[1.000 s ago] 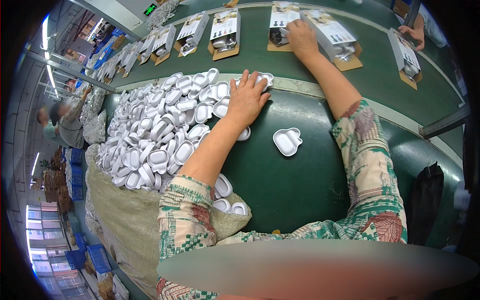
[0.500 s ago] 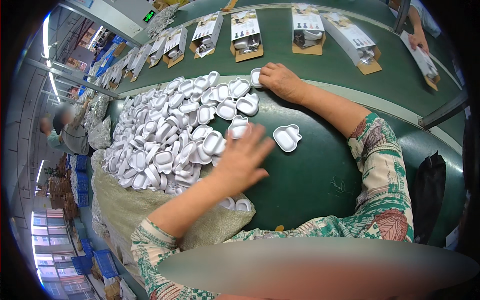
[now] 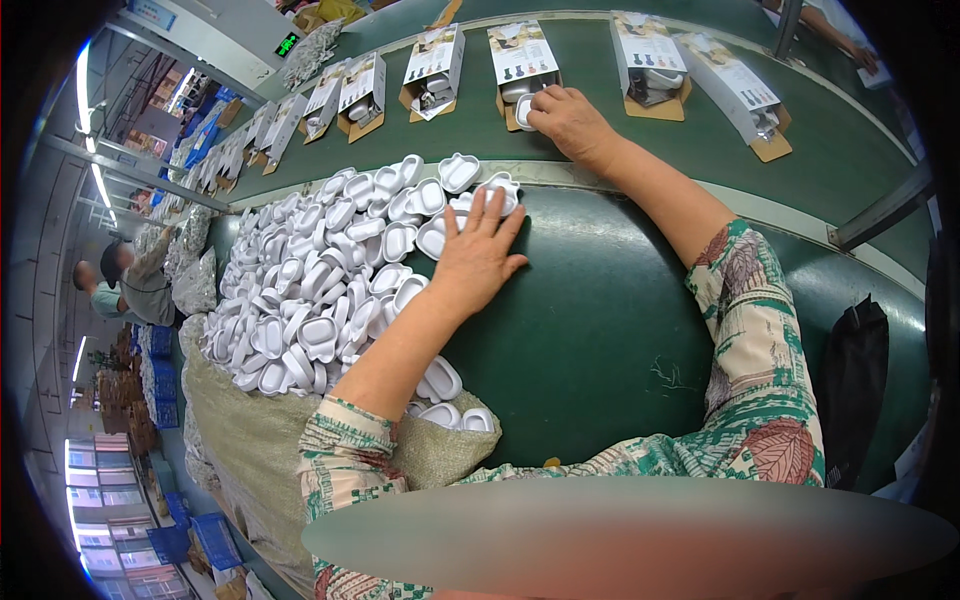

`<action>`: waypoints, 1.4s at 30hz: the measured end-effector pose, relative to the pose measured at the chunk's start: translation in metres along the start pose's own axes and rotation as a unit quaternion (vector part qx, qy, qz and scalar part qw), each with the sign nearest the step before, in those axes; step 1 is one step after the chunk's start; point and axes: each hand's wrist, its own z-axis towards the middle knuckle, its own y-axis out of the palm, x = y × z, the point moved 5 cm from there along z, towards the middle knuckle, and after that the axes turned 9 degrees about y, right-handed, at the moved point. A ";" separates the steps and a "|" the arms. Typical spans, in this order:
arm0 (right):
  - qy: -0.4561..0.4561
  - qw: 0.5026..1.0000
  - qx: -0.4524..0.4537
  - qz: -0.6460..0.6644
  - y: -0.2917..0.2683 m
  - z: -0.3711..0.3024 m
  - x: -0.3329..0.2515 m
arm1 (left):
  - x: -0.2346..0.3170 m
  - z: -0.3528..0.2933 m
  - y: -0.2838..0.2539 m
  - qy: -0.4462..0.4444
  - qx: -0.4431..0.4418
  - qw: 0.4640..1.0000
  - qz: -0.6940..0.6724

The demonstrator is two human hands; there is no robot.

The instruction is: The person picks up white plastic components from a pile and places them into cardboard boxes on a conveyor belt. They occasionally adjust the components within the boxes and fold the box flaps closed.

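Observation:
My right hand (image 3: 568,124) reaches over the belt. It pinches a white plastic dish (image 3: 523,113) at the open end of a printed carton (image 3: 522,55), where other white parts show. Fingers spread, my left hand (image 3: 476,255) lies over the right side of a heap of similar white dishes (image 3: 318,275). It touches some near the table's far edge, and what is under the palm is hidden. The dishes are shallow, with a rounded rim and a shaped end.
Several open cartons (image 3: 432,60) stand in a row along the green belt (image 3: 590,140). A woven sack (image 3: 250,430) lies under the heap's near side. At right are a black bag (image 3: 858,390) and a metal post (image 3: 880,215). Other people are at far left and top right.
My right hand has moved from the table's far edge up to a carton with the dish. My left hand has moved farther away. The lone dish no longer shows; the cartons have shifted right.

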 end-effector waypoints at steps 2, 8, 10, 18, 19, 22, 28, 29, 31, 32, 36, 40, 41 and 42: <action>0.027 0.999 -0.016 -0.021 0.007 0.000 0.012 | -0.008 -0.006 -0.008 -0.033 0.019 0.999 -0.007; 0.171 0.979 0.061 -0.093 0.000 0.009 0.064 | -0.056 -0.043 -0.005 -0.187 0.050 0.981 0.002; 0.153 0.985 0.066 -0.050 0.000 0.008 0.052 | -0.066 -0.044 0.002 -0.240 0.014 0.970 -0.021; -0.059 0.984 -0.058 0.155 0.024 0.010 -0.068 | -0.065 -0.029 0.020 -0.243 0.023 0.968 -0.064; -0.058 0.981 -0.088 0.165 0.032 0.012 -0.070 | -0.064 -0.028 0.020 -0.241 0.022 0.968 -0.064; -0.030 0.976 -0.116 0.181 0.037 0.012 -0.055 | -0.062 -0.025 0.020 -0.241 0.017 0.968 -0.069; 0.005 0.983 -0.109 0.149 0.025 0.005 -0.037 | -0.054 -0.014 0.023 -0.174 0.027 0.977 -0.121; 0.036 0.978 -0.115 0.170 0.024 0.003 -0.028 | -0.053 -0.010 0.022 -0.162 0.025 0.979 -0.125; 0.091 0.967 -0.130 0.201 0.021 0.000 -0.013 | -0.051 -0.005 0.019 -0.152 0.035 0.977 -0.143; 0.102 0.965 -0.133 0.204 0.020 0.001 -0.007 | -0.049 -0.003 0.017 -0.153 0.022 0.978 -0.137; 0.111 0.962 -0.145 0.203 0.021 -0.001 -0.001 | -0.047 -0.001 0.020 -0.149 0.021 0.981 -0.125; 0.067 0.973 -0.116 0.190 0.009 -0.003 -0.009 | -0.048 -0.003 0.020 -0.152 0.023 0.981 -0.122; 0.071 0.982 -0.089 0.149 0.001 -0.004 -0.005 | -0.049 -0.005 0.021 -0.153 0.027 0.980 -0.123; 0.076 0.989 -0.060 0.108 -0.006 -0.005 -0.001 | -0.050 -0.007 0.021 -0.154 0.029 0.980 -0.124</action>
